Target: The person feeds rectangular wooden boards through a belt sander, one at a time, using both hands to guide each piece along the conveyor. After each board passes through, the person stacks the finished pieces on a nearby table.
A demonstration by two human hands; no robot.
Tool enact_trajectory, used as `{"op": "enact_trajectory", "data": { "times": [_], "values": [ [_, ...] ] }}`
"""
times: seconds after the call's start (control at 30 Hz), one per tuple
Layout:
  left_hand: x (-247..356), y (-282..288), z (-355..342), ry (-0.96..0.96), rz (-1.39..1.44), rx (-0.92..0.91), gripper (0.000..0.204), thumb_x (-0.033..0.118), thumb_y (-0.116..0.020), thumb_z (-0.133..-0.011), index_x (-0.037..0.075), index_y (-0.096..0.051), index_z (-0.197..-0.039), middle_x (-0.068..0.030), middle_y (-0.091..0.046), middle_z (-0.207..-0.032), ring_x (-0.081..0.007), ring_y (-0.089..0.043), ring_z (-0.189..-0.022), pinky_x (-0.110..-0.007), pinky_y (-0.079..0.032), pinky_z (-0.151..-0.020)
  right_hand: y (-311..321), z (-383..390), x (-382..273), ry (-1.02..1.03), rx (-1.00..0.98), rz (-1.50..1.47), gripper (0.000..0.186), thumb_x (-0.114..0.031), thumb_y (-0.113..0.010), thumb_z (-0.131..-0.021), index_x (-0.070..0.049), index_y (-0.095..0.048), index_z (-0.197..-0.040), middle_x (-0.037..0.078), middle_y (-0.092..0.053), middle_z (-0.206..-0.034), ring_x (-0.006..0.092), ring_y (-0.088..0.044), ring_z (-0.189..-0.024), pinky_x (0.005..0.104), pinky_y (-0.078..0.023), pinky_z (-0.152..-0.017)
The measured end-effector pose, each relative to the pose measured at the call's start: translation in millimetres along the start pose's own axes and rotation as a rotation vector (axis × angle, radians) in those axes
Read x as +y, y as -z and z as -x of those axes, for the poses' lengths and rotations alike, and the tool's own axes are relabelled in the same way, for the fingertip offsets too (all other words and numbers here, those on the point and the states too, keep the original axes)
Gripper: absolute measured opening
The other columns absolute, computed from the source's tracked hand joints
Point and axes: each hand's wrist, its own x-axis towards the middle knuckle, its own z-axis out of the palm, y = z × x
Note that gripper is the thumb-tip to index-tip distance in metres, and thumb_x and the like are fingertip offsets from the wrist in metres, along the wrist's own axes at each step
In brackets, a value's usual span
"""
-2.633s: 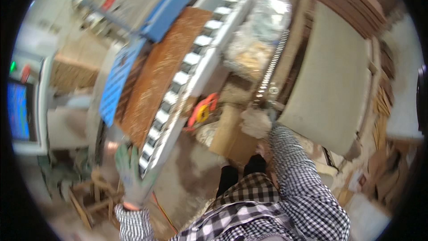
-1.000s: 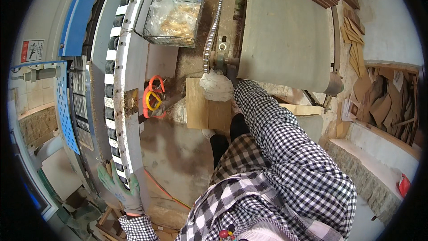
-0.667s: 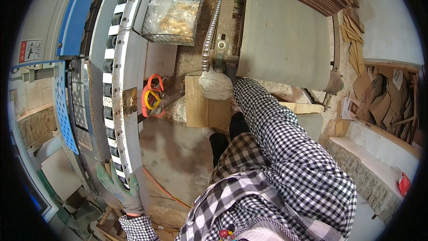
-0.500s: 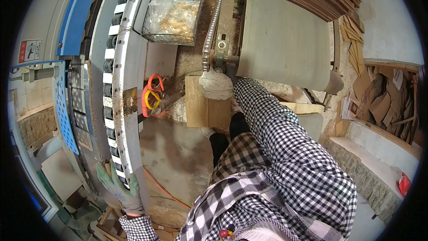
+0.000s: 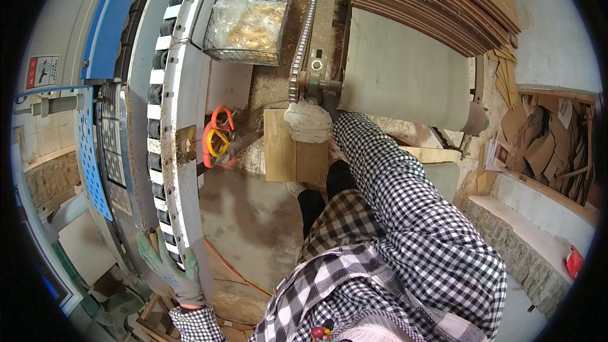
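My left hand (image 5: 170, 265), in a grey glove with a green palm, lies at the near end of the roller rail (image 5: 172, 171). Its fingers are spread to either side of the rail. My right arm, in a checked sleeve (image 5: 405, 193), reaches forward to the near left corner of the belt conveyor (image 5: 408, 66). Beyond the cuff my right hand is too dark and covered to make out, close to the shaft and chain (image 5: 306, 38). A stack of brown boards (image 5: 437, 9) rests on the belt.
A whitish cloth-like bundle (image 5: 308, 121) sits on a wooden box (image 5: 278, 145) by my feet. Left of it hang orange-red and yellow loops (image 5: 218, 142). A wire basket of plastic bags (image 5: 247, 19) stands ahead. Scrap boards (image 5: 544, 142) fill an opening at right. A hose (image 5: 237, 269) crosses the floor.
The stack of boards has come nearer to me along the belt and covers more of it. Both arms stay almost where they were.
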Motion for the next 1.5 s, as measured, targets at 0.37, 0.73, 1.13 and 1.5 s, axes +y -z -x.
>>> {"op": "enact_trajectory", "data": {
  "times": [0.37,0.73,1.13,1.5],
  "values": [
    [-1,0,2,-0.003,-0.015,0.002,0.066,0.051,-0.05,-0.094,0.008,-0.045,-0.143,-0.0211,-0.028,-0.155,-0.0422,-0.028,-0.141,-0.057,-0.024,-0.112,-15,-2,4,0.026,0.13,0.142,0.025,-0.03,-0.056,-0.094,-0.007,-0.066,-0.094,0.011,-0.068,-0.086,0.0281,-0.066,-0.076,0.0431,-0.054,-0.066],
    [1,1,2,0.009,-0.03,-0.013,0.067,0.052,-0.051,-0.094,0.008,-0.045,-0.144,-0.0212,-0.029,-0.154,-0.0421,-0.028,-0.142,-0.057,-0.024,-0.113,-18,-4,2,0.053,0.166,0.089,0.028,-0.03,-0.056,-0.095,-0.005,-0.066,-0.098,0.013,-0.068,-0.09,0.0298,-0.066,-0.08,0.0427,-0.053,-0.071],
    [-1,-1,-1,0.024,0.007,-0.001,0.065,0.049,-0.053,-0.092,0.007,-0.047,-0.141,-0.0218,-0.028,-0.154,-0.0414,-0.026,-0.142,-0.056,-0.021,-0.115,-44,54,-6,0.3,1.167,1.265,0.031,-0.03,-0.055,-0.096,-0.003,-0.066,-0.103,0.014,-0.069,-0.095,0.0316,-0.066,-0.085,0.0423,-0.053,-0.076],
    [-11,-26,6,0.027,0.132,0.077,0.064,0.044,-0.062,-0.085,0.008,-0.05,-0.136,-0.0225,-0.028,-0.154,-0.0413,-0.023,-0.143,-0.056,-0.014,-0.119,-315,-60,119,-0.279,1.415,3.022,0.036,-0.033,-0.064,-0.09,-0.009,-0.063,-0.116,0.016,-0.068,-0.093,0.033,-0.065,-0.082,0.0434,-0.052,-0.078]
  ]
}}
